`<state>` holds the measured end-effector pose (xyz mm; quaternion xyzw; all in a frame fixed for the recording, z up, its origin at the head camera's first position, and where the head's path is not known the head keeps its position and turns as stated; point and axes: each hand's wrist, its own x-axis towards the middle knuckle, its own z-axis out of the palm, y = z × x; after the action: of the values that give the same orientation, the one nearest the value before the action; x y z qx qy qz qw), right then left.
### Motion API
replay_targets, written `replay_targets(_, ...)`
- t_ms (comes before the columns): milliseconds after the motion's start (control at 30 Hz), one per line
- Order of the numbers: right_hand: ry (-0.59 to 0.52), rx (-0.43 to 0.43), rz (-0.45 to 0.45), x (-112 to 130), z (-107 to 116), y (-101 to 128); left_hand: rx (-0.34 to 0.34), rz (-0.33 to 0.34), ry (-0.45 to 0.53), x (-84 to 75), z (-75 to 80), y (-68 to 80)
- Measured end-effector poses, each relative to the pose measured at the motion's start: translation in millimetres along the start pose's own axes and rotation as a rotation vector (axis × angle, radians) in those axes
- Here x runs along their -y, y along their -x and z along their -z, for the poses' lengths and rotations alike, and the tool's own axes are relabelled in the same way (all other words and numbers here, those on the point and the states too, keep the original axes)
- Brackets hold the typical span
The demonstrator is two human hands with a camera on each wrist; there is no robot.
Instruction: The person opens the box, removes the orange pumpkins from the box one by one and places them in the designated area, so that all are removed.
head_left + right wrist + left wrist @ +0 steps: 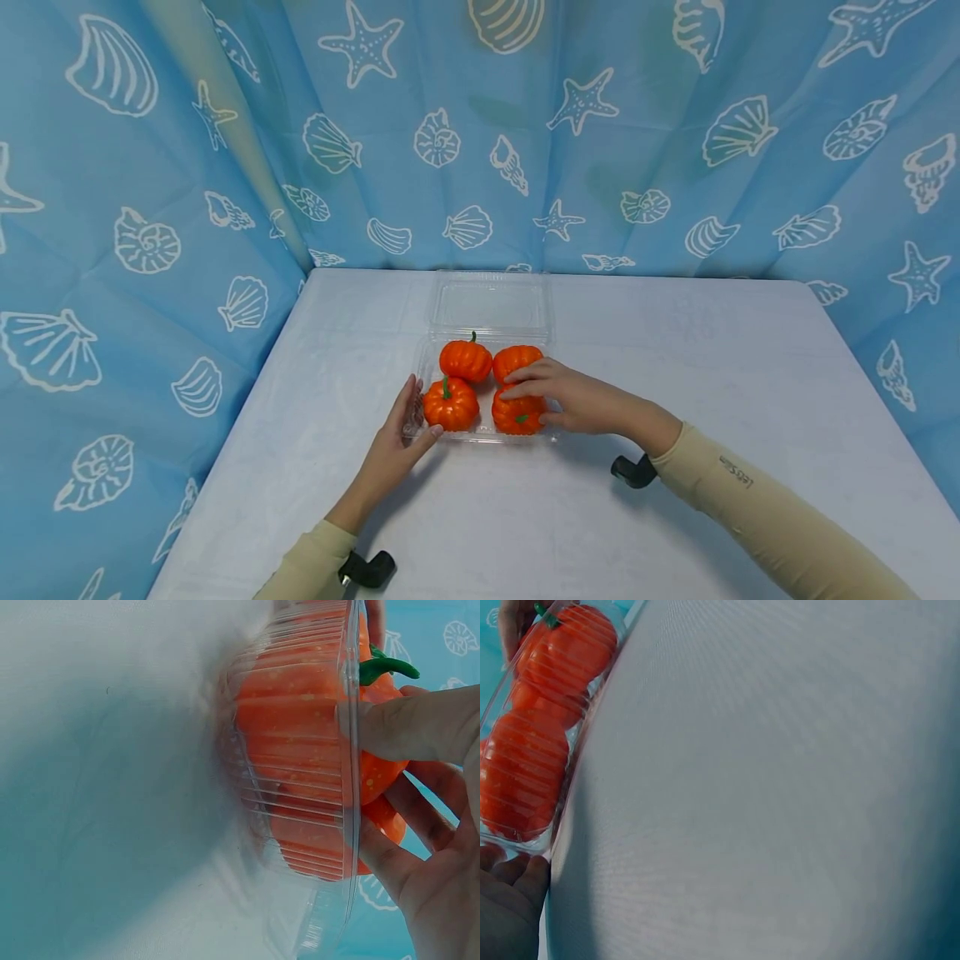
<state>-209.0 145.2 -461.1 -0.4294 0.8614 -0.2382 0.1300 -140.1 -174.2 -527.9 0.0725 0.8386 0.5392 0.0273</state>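
A clear plastic clamshell tray (424,360) lies open on the white table (697,375), its lid (489,303) flat behind it. Several small orange pumpkins sit in it. My right hand (537,398) curls over the front right pumpkin (517,417), fingers across its top and thumb at its side. In the right wrist view the thumb (405,724) presses at the tray's rim (349,825), the fingers lie behind the pumpkin (300,750). My left hand (411,421) lies with straight fingers along the tray's left front corner, beside the front left pumpkin (450,404). In the left wrist view its fingertips (514,874) touch the tray's end (576,757).
A blue curtain (150,250) with white shell and starfish prints walls in the table on the left, back and right. Bare tabletop spreads to the right of the tray and in front of it. A black camera mount (633,471) shows under my right wrist.
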Motion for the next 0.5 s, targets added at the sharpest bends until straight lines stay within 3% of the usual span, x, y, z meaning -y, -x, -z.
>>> replay_targets(500, -0.060, -0.063, -0.006, -0.3, 3.0, 5.3, 0.002, 0.003, -0.003, -0.1, -0.4, 0.8)
